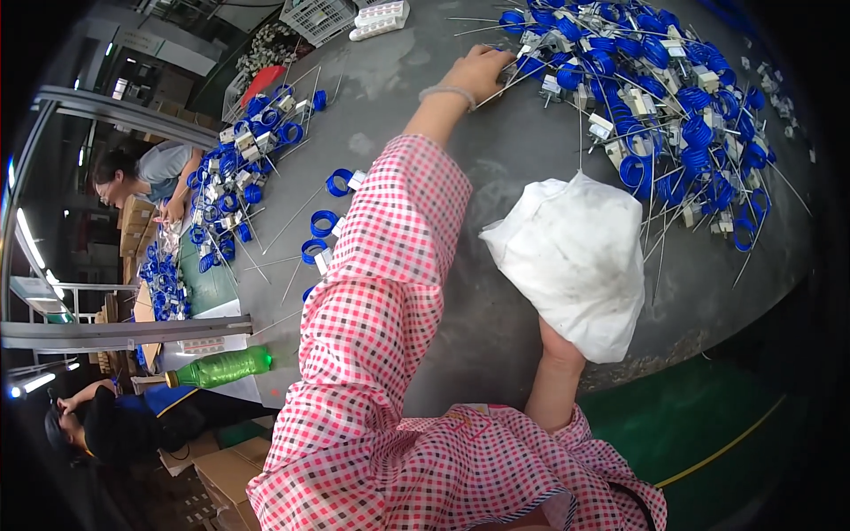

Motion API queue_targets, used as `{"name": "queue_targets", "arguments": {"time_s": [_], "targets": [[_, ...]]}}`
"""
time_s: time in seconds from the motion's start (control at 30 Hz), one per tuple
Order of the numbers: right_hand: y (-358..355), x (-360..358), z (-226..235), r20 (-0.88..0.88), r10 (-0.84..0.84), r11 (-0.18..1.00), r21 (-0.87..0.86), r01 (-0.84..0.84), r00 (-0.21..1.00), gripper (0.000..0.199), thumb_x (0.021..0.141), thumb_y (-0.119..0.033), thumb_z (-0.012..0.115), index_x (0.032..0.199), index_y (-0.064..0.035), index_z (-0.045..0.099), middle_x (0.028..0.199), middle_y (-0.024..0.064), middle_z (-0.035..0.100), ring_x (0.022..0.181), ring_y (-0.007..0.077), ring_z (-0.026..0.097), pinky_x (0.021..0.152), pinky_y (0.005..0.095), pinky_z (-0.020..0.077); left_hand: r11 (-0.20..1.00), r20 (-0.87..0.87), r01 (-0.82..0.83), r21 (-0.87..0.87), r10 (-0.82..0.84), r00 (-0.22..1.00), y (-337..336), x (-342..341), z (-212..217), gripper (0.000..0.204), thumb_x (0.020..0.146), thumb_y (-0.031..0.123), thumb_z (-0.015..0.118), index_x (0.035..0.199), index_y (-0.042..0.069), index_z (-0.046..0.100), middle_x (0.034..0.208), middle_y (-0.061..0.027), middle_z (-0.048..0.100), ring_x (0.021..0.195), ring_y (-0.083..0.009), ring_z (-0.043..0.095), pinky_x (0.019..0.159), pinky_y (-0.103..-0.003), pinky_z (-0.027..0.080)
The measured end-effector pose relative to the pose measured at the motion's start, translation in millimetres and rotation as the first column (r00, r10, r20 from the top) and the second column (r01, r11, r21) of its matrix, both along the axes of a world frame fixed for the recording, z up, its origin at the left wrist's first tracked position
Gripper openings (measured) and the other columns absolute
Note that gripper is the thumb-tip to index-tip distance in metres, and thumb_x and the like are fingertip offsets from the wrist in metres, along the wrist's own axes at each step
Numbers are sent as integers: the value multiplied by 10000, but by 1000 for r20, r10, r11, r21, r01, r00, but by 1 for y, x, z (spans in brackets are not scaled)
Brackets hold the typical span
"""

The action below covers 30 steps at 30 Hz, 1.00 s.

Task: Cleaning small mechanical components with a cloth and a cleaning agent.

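Note:
My left hand (478, 73) reaches out to the near left edge of a large pile of capillary thermostats (637, 133): blue coiled tubes with small pale blocks and thin metal rods. Its fingers are curled together at the rods and coils there; what lies between the fingertips is too small to make out. A smudged white cloth (567, 257) covers my right hand (560, 343) over the grey tabletop. Only the wrist shows below the cloth, so those fingers are hidden. One thin rod ends just above the cloth's top.
More thermostats (243, 168) are heaped on the left, with several single ones (323, 223) beside my left sleeve. A green bottle (221, 365) lies near the metal frame (124, 334). Small white parts fill a tray (381, 19) at the back. Two people are at the left.

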State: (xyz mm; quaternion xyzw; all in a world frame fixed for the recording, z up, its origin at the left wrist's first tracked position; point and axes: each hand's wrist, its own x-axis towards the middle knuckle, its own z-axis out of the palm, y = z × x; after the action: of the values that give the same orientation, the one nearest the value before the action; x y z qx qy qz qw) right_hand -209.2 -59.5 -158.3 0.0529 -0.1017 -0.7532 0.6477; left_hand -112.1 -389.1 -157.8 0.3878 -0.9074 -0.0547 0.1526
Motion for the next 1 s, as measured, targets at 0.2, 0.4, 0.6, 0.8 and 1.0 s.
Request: {"name": "queue_targets", "arguments": {"time_s": [0.2,0.4,0.6,0.8,1.0], "targets": [[-1,-1,-6,-13,-23,999,-36,22,1000,580,844,-421,367,1291,-60,286,1363,115,236,1264,291,188,1037,470,101,968,296,-171,-181,220,930,16,12,15,424,718,368,584,1064,131,524,1048,-60,555,1006,-257,450,831,-443,304],[-4,4,1,15,-17,1000,-24,17,1000,574,848,-402,366,1286,-41,284,1361,128,235,1262,297,186,1039,469,95,960,288,-240,-141,272,918,58,74,57,530,668,455,603,1046,90,531,964,-63,580,966,-248,473,827,-439,308],[-4,10,16,-39,-17,999,-38,16,999,541,858,-352,376,1281,-28,284,1343,145,266,1238,307,242,1032,463,151,964,-672,-225,143,261,693,174,142,163,370,830,326,514,1056,33,519,851,-54,579,725,-92,503,684,-204,398],[3,32,11,-193,106,994,53,-98,975,503,867,-302,388,1274,-20,299,1339,127,283,1235,292,254,1032,446,164,897,-930,251,364,335,149,303,204,188,398,891,332,403,1125,14,453,964,-88,548,738,-120,500,686,-266,434],[26,69,34,-200,250,938,-192,-288,947,501,866,-299,390,1272,-19,301,1331,139,292,1238,287,246,1029,447,165,906,-939,246,344,328,105,400,200,156,565,789,65,532,1288,77,267,1023,-101,508,754,-166,543,655,-322,492]]}}
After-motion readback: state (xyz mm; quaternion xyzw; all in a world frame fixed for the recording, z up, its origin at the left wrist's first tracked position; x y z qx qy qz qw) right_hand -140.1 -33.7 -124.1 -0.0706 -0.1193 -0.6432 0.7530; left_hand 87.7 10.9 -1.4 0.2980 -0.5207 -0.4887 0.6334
